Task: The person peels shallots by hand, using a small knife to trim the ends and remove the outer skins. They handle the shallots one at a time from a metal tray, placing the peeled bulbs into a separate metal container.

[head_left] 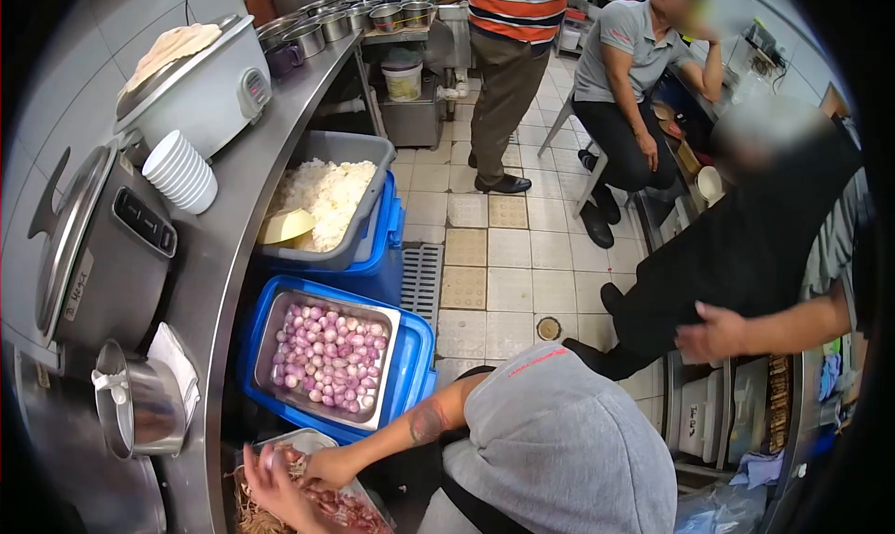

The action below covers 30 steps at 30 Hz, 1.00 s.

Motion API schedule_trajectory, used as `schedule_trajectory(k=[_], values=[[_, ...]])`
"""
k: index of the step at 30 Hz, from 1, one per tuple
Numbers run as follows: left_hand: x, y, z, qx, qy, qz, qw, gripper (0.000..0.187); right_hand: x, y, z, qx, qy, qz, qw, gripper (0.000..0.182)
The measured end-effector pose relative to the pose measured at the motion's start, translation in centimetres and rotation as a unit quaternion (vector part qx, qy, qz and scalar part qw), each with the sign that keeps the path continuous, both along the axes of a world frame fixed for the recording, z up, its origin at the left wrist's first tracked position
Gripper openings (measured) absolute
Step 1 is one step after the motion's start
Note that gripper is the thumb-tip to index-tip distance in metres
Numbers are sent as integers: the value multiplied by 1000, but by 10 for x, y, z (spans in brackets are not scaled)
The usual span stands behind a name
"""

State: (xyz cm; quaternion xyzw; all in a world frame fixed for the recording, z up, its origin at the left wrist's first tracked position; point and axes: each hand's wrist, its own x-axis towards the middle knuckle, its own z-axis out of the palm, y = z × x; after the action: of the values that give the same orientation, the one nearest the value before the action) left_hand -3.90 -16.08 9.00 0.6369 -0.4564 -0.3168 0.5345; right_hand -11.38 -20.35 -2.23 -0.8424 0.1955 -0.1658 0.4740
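My right hand point(332, 466) reaches down into a tray point(379, 499) of reddish-brown shallots with dry skins and stalks point(350, 511). Its fingers look curled inward at the pile; what they hold is hidden. Beside it, over the tray's left part, my left hand point(276, 494) is raised with its fingers apart and nothing visible in them. Just beyond my hands, a steel pan point(392, 366) full of peeled pink-white shallots point(328, 355) rests on a blue lidded bin point(421, 348). My grey sleeve point(569, 422) fills the lower middle.
A grey tub point(380, 150) of white rice holds a yellowish scoop point(287, 225). Along the left, a steel counter point(244, 152) carries cookers, stacked cups point(182, 172) and a pot point(154, 408). A person in black point(736, 245) stands right; others are farther back.
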Motion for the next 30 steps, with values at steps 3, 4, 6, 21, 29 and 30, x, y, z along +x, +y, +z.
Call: schedule_trajectory(k=[3, 4, 6, 21, 29, 30], values=[[-23, -61, -30, -28, 37, -67, 997, 48, 12, 1, -34, -58, -40, 10, 997, 29], [-25, -75, -38, -23, 38, -75, 996, 49, 13, 0, -37, -58, -56, 18, 997, 31], [-44, -84, -30, -46, 27, -32, 998, 52, 5, 3, -35, -27, -89, -26, 995, 29], [34, 104, -37, 18, -335, 382, 861, 9, 17, -29, -15, -77, -81, -129, 985, 23], [12, 126, -65, 15, -354, 387, 851, 14, 3, -39, 3, -39, -6, -104, 994, 27], [9, 120, -69, 4, -348, 375, 859, 16, 1, -39, 4, -29, -29, -99, 994, 27]])
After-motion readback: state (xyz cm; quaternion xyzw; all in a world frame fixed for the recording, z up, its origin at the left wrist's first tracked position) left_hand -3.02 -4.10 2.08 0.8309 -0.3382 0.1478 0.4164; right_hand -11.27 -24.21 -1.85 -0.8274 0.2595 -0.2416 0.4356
